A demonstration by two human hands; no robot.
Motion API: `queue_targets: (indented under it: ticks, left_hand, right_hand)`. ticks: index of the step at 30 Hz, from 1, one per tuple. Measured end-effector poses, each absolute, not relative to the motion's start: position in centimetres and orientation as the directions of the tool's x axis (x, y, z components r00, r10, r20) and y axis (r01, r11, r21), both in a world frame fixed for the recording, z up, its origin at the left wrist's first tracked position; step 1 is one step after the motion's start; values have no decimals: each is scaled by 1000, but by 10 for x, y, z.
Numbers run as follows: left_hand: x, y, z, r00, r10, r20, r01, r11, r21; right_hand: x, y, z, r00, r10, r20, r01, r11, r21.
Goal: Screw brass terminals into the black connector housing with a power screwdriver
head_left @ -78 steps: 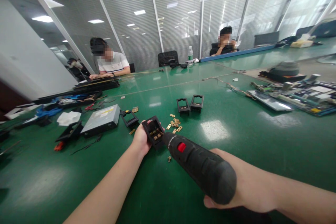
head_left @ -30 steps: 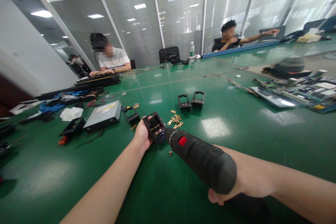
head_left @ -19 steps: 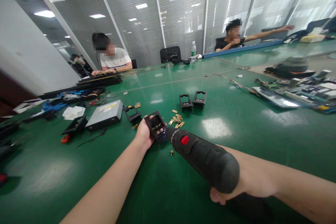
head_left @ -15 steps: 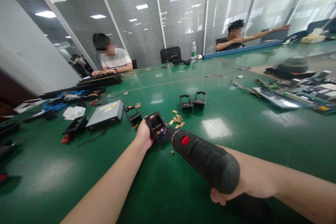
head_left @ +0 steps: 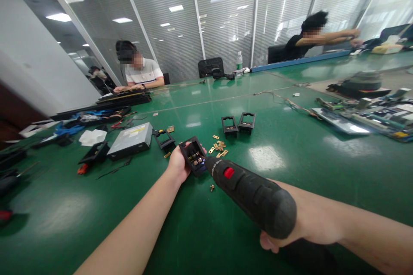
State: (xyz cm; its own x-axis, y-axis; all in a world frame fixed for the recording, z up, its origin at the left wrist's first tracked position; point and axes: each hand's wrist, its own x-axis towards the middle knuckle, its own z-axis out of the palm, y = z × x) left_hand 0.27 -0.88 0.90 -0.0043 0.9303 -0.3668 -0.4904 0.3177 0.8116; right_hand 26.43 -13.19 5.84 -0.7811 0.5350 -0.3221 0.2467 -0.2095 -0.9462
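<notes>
My left hand (head_left: 179,164) is closed around a black plastic housing (head_left: 188,148), tilted so that its cavity with several brass screw terminals faces me. In my right hand (head_left: 274,236) is a black electric screwdriver (head_left: 251,191) with a red switch, its nose pointing into the housing's right side. Where exactly the bit touches is too small to tell. A small light glows at the tip. Beyond the housing lies a loose pile of small brass plates (head_left: 220,146). A brass screw (head_left: 212,188) lies on the table just below the housing.
Two black frames (head_left: 229,125) stand behind the brass plates. To the left are another black frame (head_left: 164,139), a silver disc drive (head_left: 130,141) and a black part (head_left: 94,153). Circuit boards (head_left: 380,114) lie at right. Two people sit across the green table (head_left: 180,107).
My hands, the housing and the screwdriver hold almost the same pose; the view has shifted slightly. The person at the far right has leaned rightward, with both arms now stretched out.
</notes>
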Motion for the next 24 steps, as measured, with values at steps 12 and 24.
queue_targets:
  ticks: [12, 24]
  left_hand:
    - [7, -11, 9, -158, 936, -313, -566, 174, 806]
    - [1, -10, 0, -200, 975, -92, -457, -10, 889]
  right_hand:
    - [263, -132, 58, -762, 535, -365, 244, -285, -927]
    - [264, -131, 57, -772, 537, -340, 217, -280, -935]
